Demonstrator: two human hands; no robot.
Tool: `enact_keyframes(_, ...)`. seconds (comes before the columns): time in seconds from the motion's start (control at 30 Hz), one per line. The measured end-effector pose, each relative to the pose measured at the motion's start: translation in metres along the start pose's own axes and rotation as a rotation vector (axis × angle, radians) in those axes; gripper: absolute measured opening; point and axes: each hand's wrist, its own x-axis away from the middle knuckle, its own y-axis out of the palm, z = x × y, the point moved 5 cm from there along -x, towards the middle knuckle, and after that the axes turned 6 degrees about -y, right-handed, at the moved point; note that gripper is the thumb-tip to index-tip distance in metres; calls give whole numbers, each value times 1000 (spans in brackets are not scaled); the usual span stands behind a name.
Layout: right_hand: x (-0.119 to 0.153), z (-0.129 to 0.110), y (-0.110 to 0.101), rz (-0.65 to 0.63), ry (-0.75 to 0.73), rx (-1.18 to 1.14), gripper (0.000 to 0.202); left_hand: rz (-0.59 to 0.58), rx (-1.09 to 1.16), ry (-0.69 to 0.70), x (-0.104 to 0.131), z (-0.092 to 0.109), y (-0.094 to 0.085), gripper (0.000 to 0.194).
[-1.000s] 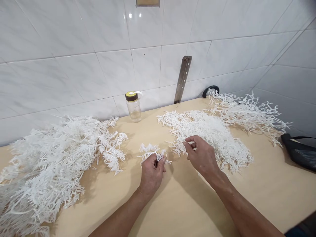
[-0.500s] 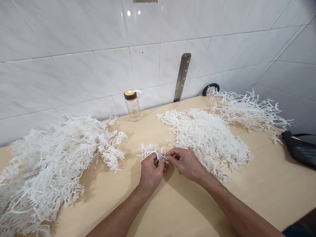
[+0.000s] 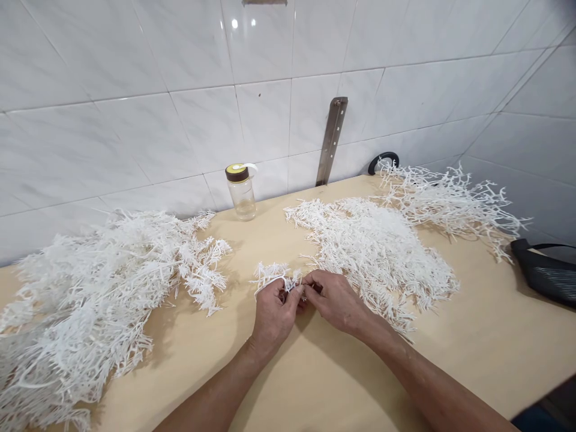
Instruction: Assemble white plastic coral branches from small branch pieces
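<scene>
My left hand (image 3: 275,312) is closed on a white branched plastic sprig (image 3: 271,273), whose forked tips stick out above the fingers. Thumb and forefinger of my right hand (image 3: 333,297) pinch together at the sprig's right end, touching the left fingertips. Whether a separate small piece sits in the right pinch is hidden by the fingers. Just beyond my right hand lies a dense, flat pile of small white sprigs (image 3: 373,246). To the left spreads a larger heap of white branched sprigs (image 3: 103,294).
A clear bottle with a yellow and brown lid (image 3: 242,195) stands by the tiled wall. Bare white branching stems (image 3: 450,201) lie at the back right, near a black ring (image 3: 383,161). A black bag (image 3: 546,270) rests at the right edge. A metal bracket (image 3: 332,141) is upright against the wall.
My right hand has moved slightly left and its fingers are closer in against the left hand's fingertips. The left hand stays almost where it was, holding the sprig.
</scene>
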Motion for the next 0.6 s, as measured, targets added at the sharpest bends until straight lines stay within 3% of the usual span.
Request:
enact_keyframes(0.13, 1, 2, 4, -32, -13, -77, 24, -40, 37, -68, -1, -2, 1, 40)
enact_keyframes(0.4, 2, 16, 12, -72, 168, -394, 18, -196, 158, -90, -6, 2, 0, 31)
enact_keyframes(0.6, 2, 16, 13, -46, 167, -428, 19, -232, 185, -95, -6, 5, -1, 26)
